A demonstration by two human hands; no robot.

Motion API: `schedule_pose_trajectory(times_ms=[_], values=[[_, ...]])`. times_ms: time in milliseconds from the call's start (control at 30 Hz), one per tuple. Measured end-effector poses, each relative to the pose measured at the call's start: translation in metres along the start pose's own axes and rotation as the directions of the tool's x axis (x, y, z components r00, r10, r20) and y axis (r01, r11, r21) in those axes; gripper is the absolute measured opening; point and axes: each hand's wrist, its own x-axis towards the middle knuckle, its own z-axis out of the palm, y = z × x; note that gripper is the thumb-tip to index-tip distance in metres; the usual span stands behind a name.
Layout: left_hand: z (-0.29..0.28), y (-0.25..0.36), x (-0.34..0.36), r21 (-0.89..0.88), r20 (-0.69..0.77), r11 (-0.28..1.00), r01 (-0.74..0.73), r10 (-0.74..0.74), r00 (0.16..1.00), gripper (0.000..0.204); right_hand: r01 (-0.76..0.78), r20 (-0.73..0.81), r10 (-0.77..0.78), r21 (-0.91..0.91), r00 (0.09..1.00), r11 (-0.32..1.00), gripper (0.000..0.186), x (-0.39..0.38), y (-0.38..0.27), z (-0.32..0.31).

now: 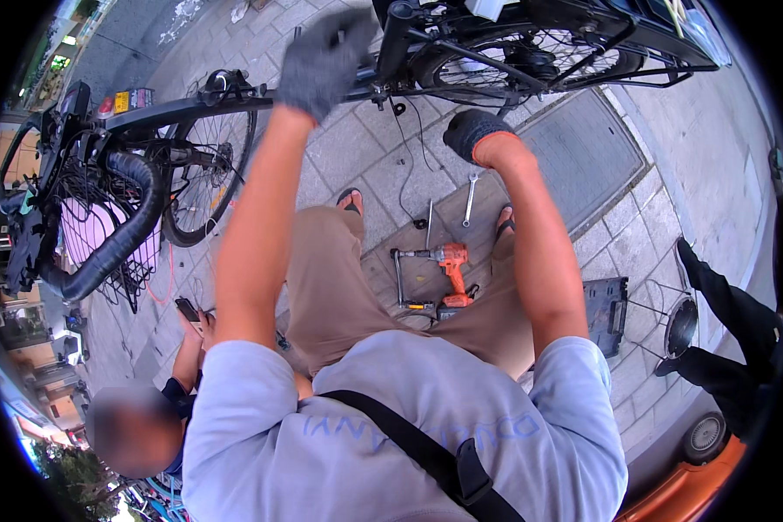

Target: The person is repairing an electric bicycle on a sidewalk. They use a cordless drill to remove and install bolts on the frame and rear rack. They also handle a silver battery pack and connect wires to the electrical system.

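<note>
A black bicycle (487,52) with a rear rack and wheel fills the top of the view. My left hand (322,68), in a dark grey work glove, is up against the bicycle's frame; its fingers are blurred and partly hidden. My right hand (478,137), in a dark glove with an orange cuff, is curled closed just below the wheel and crank area. What it may hold is hidden. Thin black cables (404,165) hang from the bicycle to the paving. Beneath the right hand lie a combination wrench (471,200) and a thin metal rod (430,223).
An orange cordless drill (452,268) lies between my feet. A dark tool case (605,315) and a round stool (680,327) stand right, near a person's black-trousered legs (726,304). Another bicycle (139,183) is at left. A person holding a phone (187,310) sits lower left.
</note>
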Motion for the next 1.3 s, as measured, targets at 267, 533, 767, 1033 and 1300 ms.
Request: schedule_pose_trajectory(times_ms=[267, 533, 767, 1033, 1300], values=[[0.048, -0.154, -0.112, 0.367, 0.696, 0.924, -0.11, -0.194, 0.691, 0.045, 0.17, 0.215, -0.146, -0.097, 0.966, 0.981, 0.035, 0.148, 0.034, 0.171], [0.045, -0.131, -0.106, 0.473, 0.801, 0.857, -0.204, -0.321, 0.505, 0.043, -0.347, -0.057, 0.41, 0.436, 0.91, 0.83, 0.048, 0.233, 0.011, 0.254], [0.039, -0.136, -0.109, 0.311, 0.798, 0.938, -0.153, -0.17, 0.578, 0.038, -0.308, -0.019, 0.35, 0.429, 0.937, 0.849, 0.038, 0.289, -0.011, 0.268], [0.026, -0.134, -0.119, 0.339, 0.777, 0.928, -0.157, -0.182, 0.602, 0.037, -0.31, 0.056, 0.321, 0.456, 0.945, 0.834, 0.054, 0.312, 0.004, 0.307], [0.035, -0.144, -0.13, 0.304, 0.822, 0.927, -0.218, -0.139, 0.552, 0.037, -0.094, 0.188, 0.081, 0.061, 0.979, 0.994, 0.044, 0.312, 0.052, 0.336]])
